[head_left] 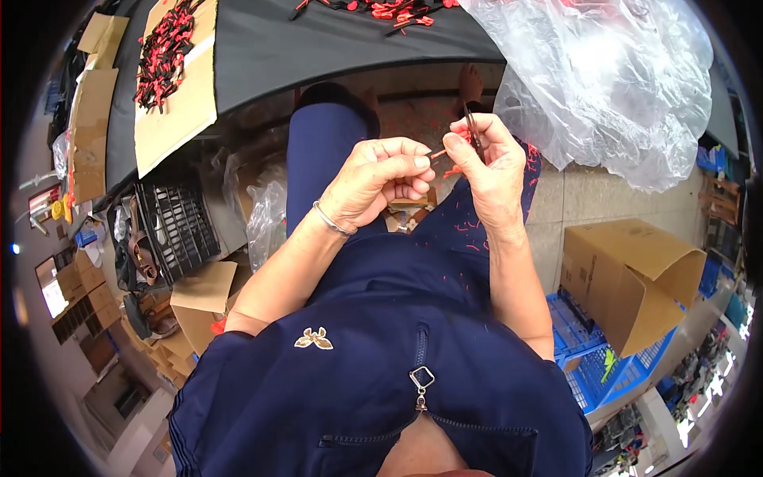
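Above my lap, both hands are raised close together. My left hand (380,176) is closed, thumb and forefinger pinching a small red cord piece (439,153) with a dark end. The cord reaches across toward my right hand (497,171), whose fingers are closed around dark narrow-bladed snips (472,127). Red bits show beside the right fingertips; whether those fingers also grip the cord is hidden. Short red thread scraps (474,238) lie scattered over my dark blue trousers.
Ahead is a black-covered table (262,48) with red-and-black cord pieces (167,63) heaped on a cardboard sheet (179,131). A clear plastic bag (604,79) hangs over its right edge. An open carton (608,254) sits on blue crates (608,381); a black crate (179,226) stands left.
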A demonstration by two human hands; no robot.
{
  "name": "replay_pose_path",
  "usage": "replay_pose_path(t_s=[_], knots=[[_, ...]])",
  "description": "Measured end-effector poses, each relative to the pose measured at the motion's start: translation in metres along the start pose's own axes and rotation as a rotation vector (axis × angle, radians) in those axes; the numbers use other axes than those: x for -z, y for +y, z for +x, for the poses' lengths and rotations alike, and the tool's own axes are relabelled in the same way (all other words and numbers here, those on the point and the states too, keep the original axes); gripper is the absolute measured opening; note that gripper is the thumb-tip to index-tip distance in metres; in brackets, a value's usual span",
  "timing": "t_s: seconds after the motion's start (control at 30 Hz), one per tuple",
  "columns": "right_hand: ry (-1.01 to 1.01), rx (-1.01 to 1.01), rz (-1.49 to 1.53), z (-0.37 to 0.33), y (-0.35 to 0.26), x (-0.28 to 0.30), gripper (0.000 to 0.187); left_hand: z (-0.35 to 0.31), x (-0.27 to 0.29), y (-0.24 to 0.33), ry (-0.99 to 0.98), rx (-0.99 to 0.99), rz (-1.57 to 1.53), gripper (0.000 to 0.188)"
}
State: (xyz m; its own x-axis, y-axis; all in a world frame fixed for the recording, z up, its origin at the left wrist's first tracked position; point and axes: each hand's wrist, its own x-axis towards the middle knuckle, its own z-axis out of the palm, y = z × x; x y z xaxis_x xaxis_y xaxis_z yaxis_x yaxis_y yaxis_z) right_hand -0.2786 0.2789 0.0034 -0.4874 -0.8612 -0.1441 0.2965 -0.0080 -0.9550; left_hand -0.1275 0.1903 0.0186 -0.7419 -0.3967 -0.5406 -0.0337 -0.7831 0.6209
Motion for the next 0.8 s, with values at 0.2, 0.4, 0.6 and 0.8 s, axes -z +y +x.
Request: replay_pose_path(t_s=[0.2, 0.4, 0.6, 0.8], knots=[[0.21, 0.18, -0.233, -0.017, -0.007, -0.005, 0.027, 0.002, -0.002, -0.007, 0.111, -0.092, -0.02, 0.012], [0.177, 0.591, -0.887, -0.028, 0.0, 0.005, 0.024, 0.001, -0.006, -0.008, 0.1, -0.126, 0.005, 0.012], [0.164, 0.52, -0.903, -0.027, 0.003, 0.005, 0.02, 0.002, -0.004, -0.012, 0.138, -0.129, 0.029, 0.011], [0.164, 0.513, -0.848, -0.027, 0.008, 0.005, 0.018, 0.002, -0.007, -0.013, 0.148, -0.141, 0.113, 0.011]])
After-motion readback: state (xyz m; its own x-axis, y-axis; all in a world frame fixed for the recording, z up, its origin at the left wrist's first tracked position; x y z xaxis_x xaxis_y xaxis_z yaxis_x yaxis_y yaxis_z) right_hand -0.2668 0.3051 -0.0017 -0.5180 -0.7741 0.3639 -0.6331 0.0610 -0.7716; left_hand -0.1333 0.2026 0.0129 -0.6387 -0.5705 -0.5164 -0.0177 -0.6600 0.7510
